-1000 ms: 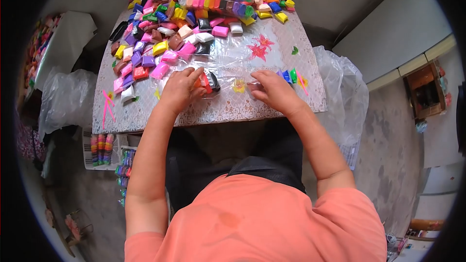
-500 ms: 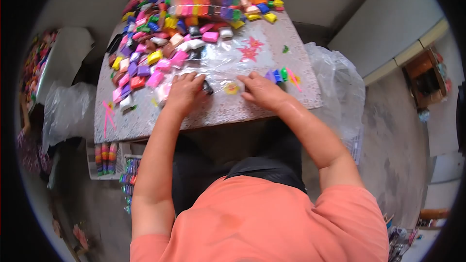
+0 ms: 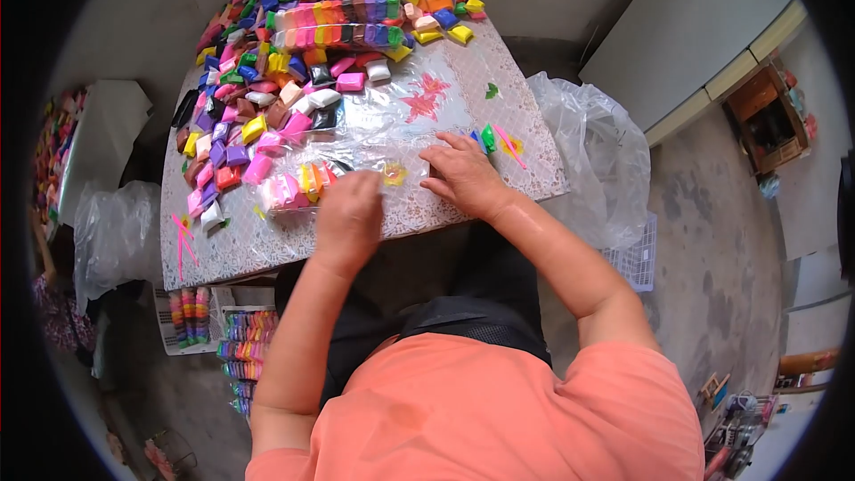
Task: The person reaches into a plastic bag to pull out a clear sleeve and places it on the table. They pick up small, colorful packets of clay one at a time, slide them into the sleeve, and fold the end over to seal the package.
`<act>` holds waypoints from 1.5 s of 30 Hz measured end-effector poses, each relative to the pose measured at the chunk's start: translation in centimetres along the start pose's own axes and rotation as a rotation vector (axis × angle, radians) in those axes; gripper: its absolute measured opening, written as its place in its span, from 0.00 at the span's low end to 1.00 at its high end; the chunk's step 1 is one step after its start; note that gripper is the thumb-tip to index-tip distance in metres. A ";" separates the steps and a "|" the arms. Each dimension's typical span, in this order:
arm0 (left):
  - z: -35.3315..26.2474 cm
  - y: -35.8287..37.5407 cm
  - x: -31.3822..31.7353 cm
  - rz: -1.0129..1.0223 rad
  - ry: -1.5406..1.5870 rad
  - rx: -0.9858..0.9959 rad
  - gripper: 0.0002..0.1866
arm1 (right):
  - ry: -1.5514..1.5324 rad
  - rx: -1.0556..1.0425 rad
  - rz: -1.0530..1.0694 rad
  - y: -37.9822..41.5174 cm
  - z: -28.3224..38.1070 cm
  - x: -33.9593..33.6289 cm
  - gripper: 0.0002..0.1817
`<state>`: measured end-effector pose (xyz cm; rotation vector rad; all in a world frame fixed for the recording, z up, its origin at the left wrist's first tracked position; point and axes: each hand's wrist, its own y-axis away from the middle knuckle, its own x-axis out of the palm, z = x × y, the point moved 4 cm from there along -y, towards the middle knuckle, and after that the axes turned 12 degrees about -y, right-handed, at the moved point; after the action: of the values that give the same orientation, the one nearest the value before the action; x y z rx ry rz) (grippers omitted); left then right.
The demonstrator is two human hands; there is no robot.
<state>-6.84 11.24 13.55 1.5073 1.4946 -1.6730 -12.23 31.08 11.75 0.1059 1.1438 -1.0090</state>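
Small, colourful, soft-looking wrapped packets form a short row near the table's front edge, pink, orange, yellow and red among them, apparently in clear plastic film. My left hand is just right of that row, with its fingers curled down; motion blur hides whether anything is in them. On the tabletop lies my right hand, thumb and fingers apart. Its fingertips are by a green packet and a sliver of blue, partly covering what is there. Clear film spreads over the table between and beyond my hands.
A large heap of coloured packets covers the table's back and left. Two wrapped multicoloured rows lie on it. Pink strips lie at the left edge, with another at right. Plastic bags hang beside the table; filled baskets stand below.
My left hand has drawn back towards me, uncovering the orange and yellow packets in the row. My right hand has come over the purple and blue packets. The whole view has shifted slightly.
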 end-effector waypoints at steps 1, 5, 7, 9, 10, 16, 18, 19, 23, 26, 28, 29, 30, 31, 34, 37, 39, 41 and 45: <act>-1.7 -0.4 0.6 -0.022 0.091 0.014 0.24 | 0.035 0.000 0.003 0.0 -0.1 -0.1 0.21; -2.8 -2.8 8.3 -0.031 0.438 -0.129 0.32 | 0.135 0.048 0.029 0.0 -0.2 -1.0 0.22; -3.2 -4.3 10.7 0.091 0.657 -0.261 0.36 | 0.141 0.037 0.030 0.3 -0.8 -1.4 0.25; -3.0 -5.9 13.1 0.254 0.761 -0.271 0.40 | 0.071 0.017 -0.024 0.5 -1.3 -2.6 0.27; -2.8 -6.1 13.9 0.239 0.738 -0.290 0.39 | -0.006 0.001 -0.074 0.4 -1.4 -4.0 0.27; -2.9 -6.0 15.5 0.111 0.754 -0.343 0.33 | -0.405 0.262 -0.169 2.1 -7.5 -6.4 0.38; -3.1 -6.3 15.0 0.107 0.701 -0.298 0.30 | -0.409 0.284 -0.049 1.8 -7.9 -5.6 0.42; -3.3 -6.4 14.5 0.106 0.675 -0.278 0.29 | -0.376 0.270 0.023 1.6 -7.5 -5.1 0.45; -4.1 -6.8 13.7 0.087 0.863 -0.353 0.20 | -0.304 0.296 0.085 0.6 -5.4 -4.1 0.44; -3.8 -7.1 14.7 0.145 0.878 -0.320 0.20 | -0.205 0.239 0.077 0.6 -5.2 -3.5 0.39; -3.3 -6.9 15.0 0.200 0.921 -0.318 0.24 | -0.151 0.167 0.062 0.7 -5.2 -2.9 0.36; -3.2 -6.6 15.2 0.233 0.950 -0.353 0.24 | -0.136 0.131 0.051 0.7 -5.1 -2.6 0.34; -3.3 -6.5 14.7 0.265 0.980 -0.389 0.24 | -0.122 0.094 0.040 0.7 -5.0 -2.3 0.33; -3.4 -6.3 14.6 0.296 1.012 -0.421 0.24 | -0.132 0.084 0.050 0.6 -5.2 -1.8 0.31; -3.2 -6.2 14.4 0.200 0.835 -0.292 0.22 | -0.153 0.084 0.090 0.2 -5.3 -1.6 0.26; -3.1 -5.7 12.9 0.124 0.643 -0.243 0.21 | -0.204 0.137 0.116 -0.3 -5.3 -2.1 0.22; -3.2 -4.5 10.3 -0.012 0.478 -0.227 0.20 | -0.272 0.181 0.073 -0.3 -5.7 -2.3 0.20; -3.2 -2.3 6.4 -0.215 0.352 -0.243 0.19 | -0.424 0.225 -0.025 0.0 -6.1 -2.5 0.18; -1.3 -0.1 3.6 -0.211 0.200 -0.412 0.27 | -0.646 0.235 -0.063 -2.0 -1.3 -2.7 0.17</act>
<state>-7.47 13.53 10.63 1.3558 2.0182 -1.2372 -14.72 32.28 14.11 -0.0684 0.4415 -1.1206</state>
